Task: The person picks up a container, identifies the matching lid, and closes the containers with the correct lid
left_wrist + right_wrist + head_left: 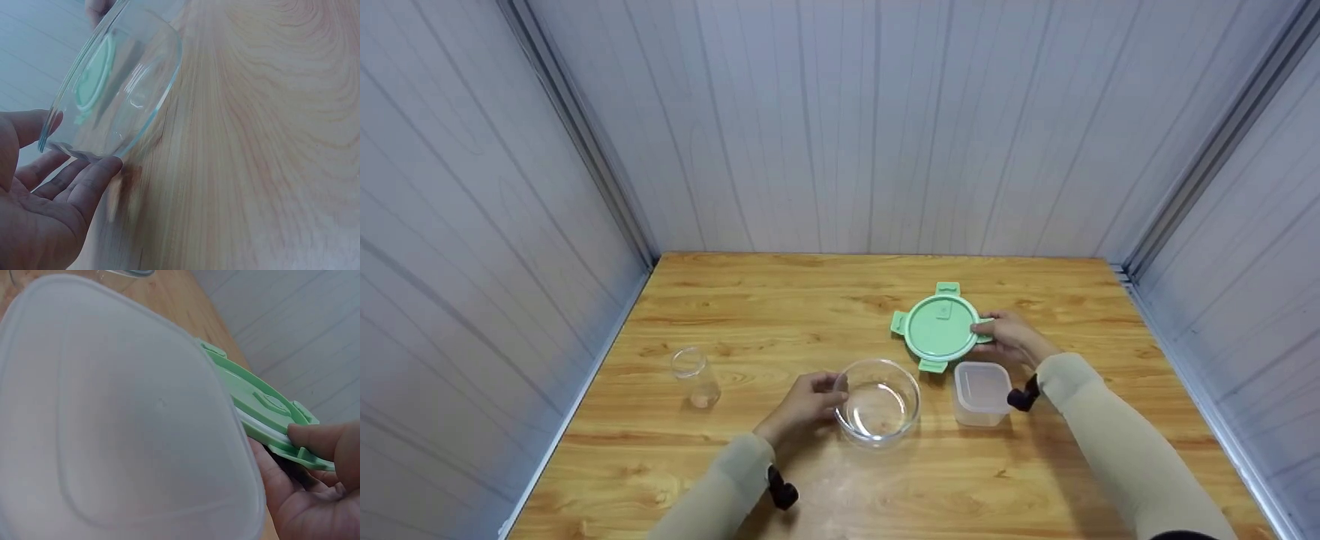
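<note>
My left hand (pixel 808 401) grips the left side of a round clear glass bowl (pixel 877 435), thumb over the rim and fingers along the outer wall, as the left wrist view also shows. My right hand (pixel 1011 337) pinches the right edge of a round green lid (pixel 941 330) with clip tabs around it. In the right wrist view the thumb lies on top of the lid (pixel 247 391) and the fingers are underneath. Just in front of that hand stands a frosted plastic box (pixel 982 394) with its lid on; it fills much of the right wrist view.
A clear drinking glass (pixel 697 379) stands on the wooden table (pixel 780 300) to the left of the bowl. Pale panel walls (pixel 840 135) enclose the table at the back and on both sides.
</note>
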The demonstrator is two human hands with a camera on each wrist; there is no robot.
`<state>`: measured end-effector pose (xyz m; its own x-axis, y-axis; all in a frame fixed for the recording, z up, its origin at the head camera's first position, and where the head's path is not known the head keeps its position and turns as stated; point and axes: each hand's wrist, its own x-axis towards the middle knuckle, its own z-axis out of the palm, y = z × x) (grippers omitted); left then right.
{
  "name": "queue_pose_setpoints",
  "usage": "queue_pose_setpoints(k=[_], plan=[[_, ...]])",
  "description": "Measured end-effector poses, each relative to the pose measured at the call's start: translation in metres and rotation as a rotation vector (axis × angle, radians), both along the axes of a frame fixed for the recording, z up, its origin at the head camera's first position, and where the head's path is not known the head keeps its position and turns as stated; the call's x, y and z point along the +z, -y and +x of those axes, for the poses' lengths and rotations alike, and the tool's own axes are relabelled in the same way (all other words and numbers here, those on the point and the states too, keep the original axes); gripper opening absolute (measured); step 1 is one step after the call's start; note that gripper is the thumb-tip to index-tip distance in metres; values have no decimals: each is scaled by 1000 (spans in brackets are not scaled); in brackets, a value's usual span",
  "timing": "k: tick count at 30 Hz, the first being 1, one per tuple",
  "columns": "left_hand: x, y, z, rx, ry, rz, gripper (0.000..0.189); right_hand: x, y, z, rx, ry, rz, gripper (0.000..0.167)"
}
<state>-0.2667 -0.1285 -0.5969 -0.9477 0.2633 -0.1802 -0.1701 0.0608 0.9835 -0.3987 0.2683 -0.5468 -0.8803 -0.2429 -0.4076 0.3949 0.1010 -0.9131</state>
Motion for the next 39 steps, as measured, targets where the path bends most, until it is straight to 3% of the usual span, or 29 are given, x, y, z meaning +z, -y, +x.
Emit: queue_pose_setpoints(k=[8, 15, 30, 39], plan=[[1, 1, 0, -8, 9, 5, 42, 8, 5, 0, -43, -41, -79, 41], [3, 2, 0, -34, -62, -60, 38, 16, 8, 0, -106, -34, -75, 46], [2, 1, -1, -6, -28, -22, 39, 25, 4, 9, -119, -98, -176, 49], [-2, 0, 0, -9, -27, -17, 40, 35, 7, 15, -142, -139, -199, 35]])
